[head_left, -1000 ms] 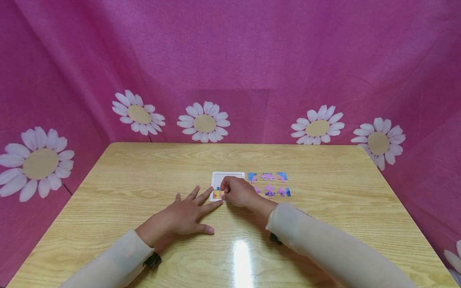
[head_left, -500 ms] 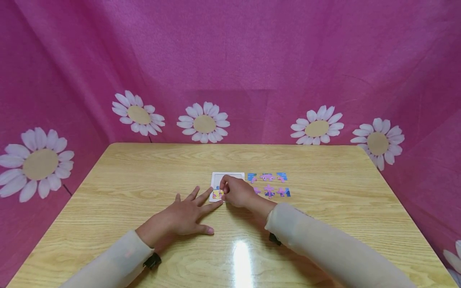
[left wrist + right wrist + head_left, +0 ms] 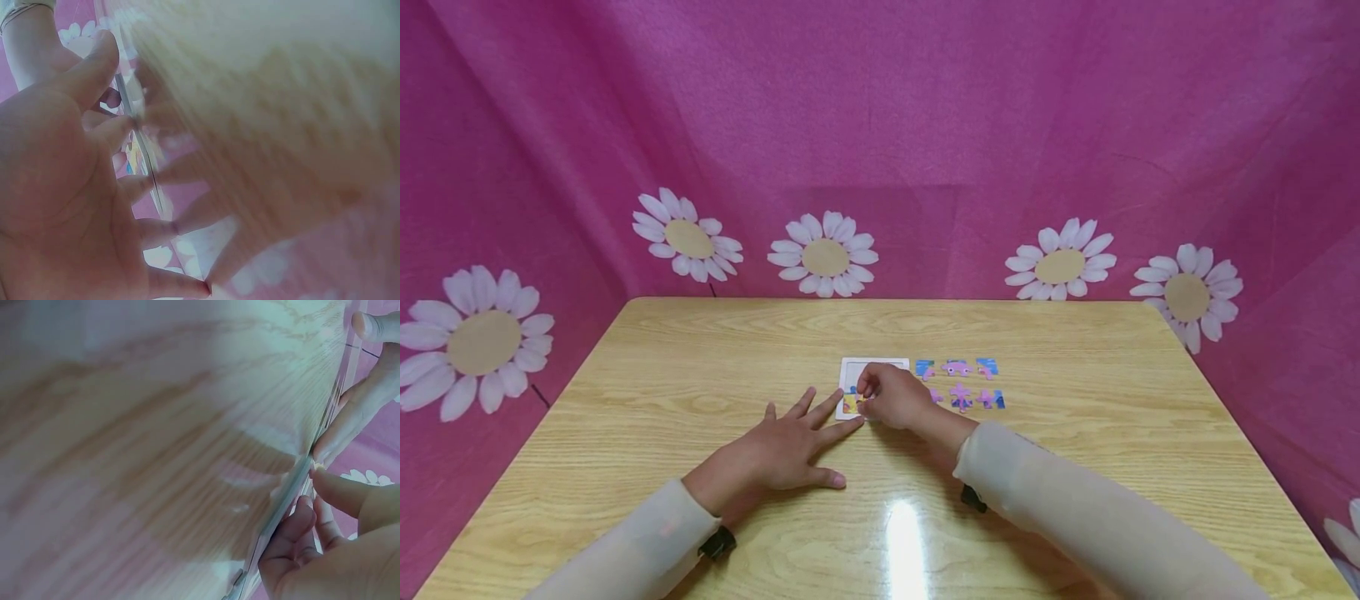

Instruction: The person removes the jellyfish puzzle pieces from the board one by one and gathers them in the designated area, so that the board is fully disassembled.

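Note:
A white puzzle frame (image 3: 839, 371) lies flat on the wooden table. In its near left corner sits a yellow puzzle piece (image 3: 849, 405) with a blue tab. My right hand (image 3: 901, 402) is over the frame's near part, thumb and fingers pinching a small puzzle piece beside the yellow one; most of it is hidden by the fingers. My left hand (image 3: 782, 450) is spread on the table, its fingers straight, two fingertips touching the frame's left and near edges. The left wrist view shows its palm (image 3: 56, 200) and spread fingers.
Right of the frame lie several loose puzzle pieces in two rows, among them a pink one with eyes (image 3: 957, 368) and a pink-and-blue one (image 3: 991, 400). My right forearm passes close below them. A pink flowered cloth (image 3: 925, 150) stands behind the table.
My right fingertips shift slightly at the near left corner of the frame, and the small piece in them turns or slides a little. The left hand stays still.

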Demonstrator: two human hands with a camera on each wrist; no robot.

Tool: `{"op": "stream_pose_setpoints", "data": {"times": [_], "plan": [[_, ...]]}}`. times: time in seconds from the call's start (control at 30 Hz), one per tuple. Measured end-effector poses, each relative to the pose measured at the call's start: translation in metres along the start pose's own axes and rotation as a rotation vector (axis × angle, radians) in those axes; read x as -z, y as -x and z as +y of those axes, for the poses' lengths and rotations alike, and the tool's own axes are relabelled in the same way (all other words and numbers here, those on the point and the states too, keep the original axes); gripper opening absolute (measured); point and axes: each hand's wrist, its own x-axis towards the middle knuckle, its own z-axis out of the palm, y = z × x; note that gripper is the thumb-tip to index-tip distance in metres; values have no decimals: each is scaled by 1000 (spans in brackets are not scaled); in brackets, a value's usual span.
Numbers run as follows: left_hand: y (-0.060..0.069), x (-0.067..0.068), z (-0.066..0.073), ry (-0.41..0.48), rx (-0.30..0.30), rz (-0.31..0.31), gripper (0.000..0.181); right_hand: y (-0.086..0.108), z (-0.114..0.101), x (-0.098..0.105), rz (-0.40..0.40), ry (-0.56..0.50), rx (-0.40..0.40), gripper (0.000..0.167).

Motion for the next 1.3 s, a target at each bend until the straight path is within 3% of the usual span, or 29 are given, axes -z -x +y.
{"op": "stream_pose_setpoints", "data": {"times": [0.4, 0.63, 1.0, 1.3], "plan": [[0, 1, 1, 1, 5, -5, 81, -1, -1, 0, 38, -72, -76, 11], [1, 1, 0, 3, 3, -6, 82, -1, 0, 2, 16, -249, -96, 10], [1, 0, 0, 8, 2, -4, 82, -1, 3, 8, -6, -349, -95, 9], [1, 2, 2, 11, 9, -3, 82, 7, 14, 24, -7, -293, -70, 6]]}}
